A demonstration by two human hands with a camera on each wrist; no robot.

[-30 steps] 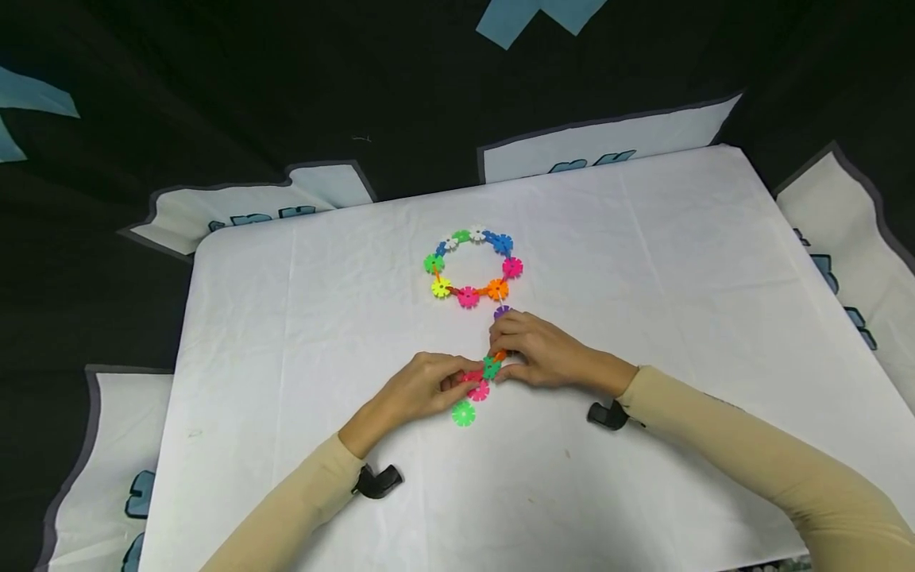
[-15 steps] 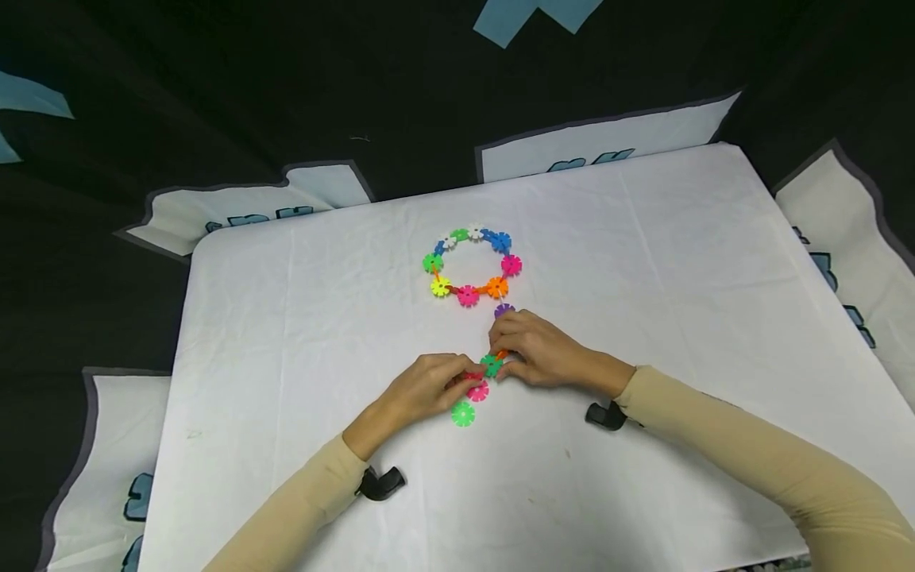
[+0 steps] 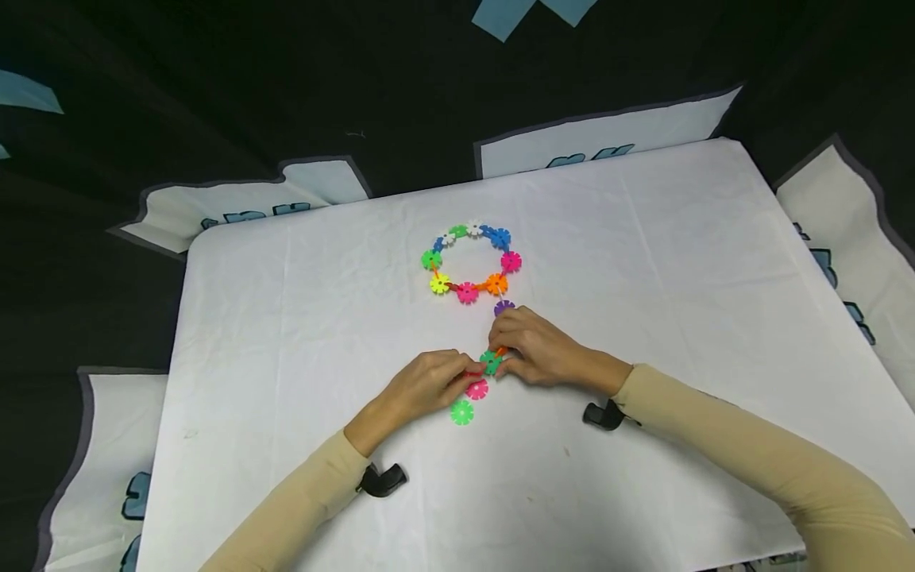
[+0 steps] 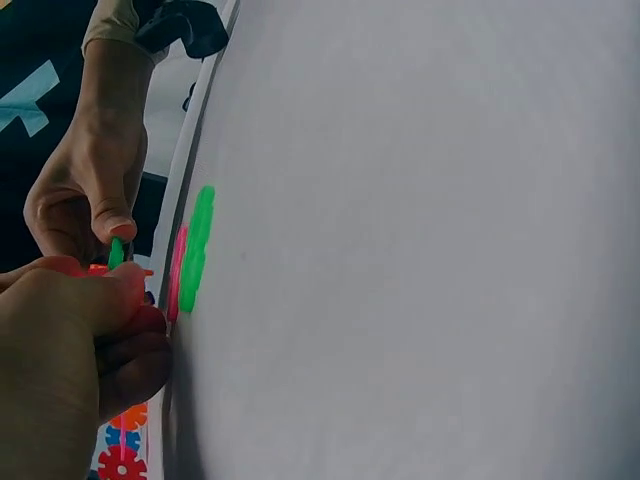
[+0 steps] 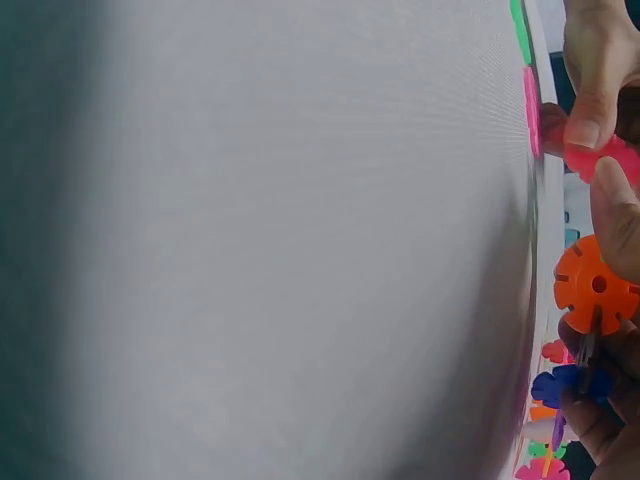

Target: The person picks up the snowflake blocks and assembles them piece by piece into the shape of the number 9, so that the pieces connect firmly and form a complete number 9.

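In the head view my left hand (image 3: pixel 429 383) pinches a red notched disc (image 3: pixel 472 373), mostly hidden by its fingertips. My right hand (image 3: pixel 536 347) grips the lower end of a chain of discs, its thumb on a green disc (image 3: pixel 491 362) that meets the red one. An orange disc (image 5: pixel 590 285) and a blue disc (image 5: pixel 560 386) show by the right fingers in the right wrist view. Above that hand a purple disc (image 3: pixel 503 307) links up to a ring of colourful discs (image 3: pixel 467 293). Part of the chain is hidden under the right hand.
A pink disc (image 3: pixel 477 389) and a light green disc (image 3: pixel 461 412) lie flat on the white tablecloth (image 3: pixel 343 318), just below the left fingertips. Black wrist cameras (image 3: pixel 383 481) hang from both sleeves. Dark cloth surrounds the table.
The hands stay close together in nearly the same place. The red disc has tilted and now shows only a thin edge between the left fingers; the green disc has shifted slightly upward.
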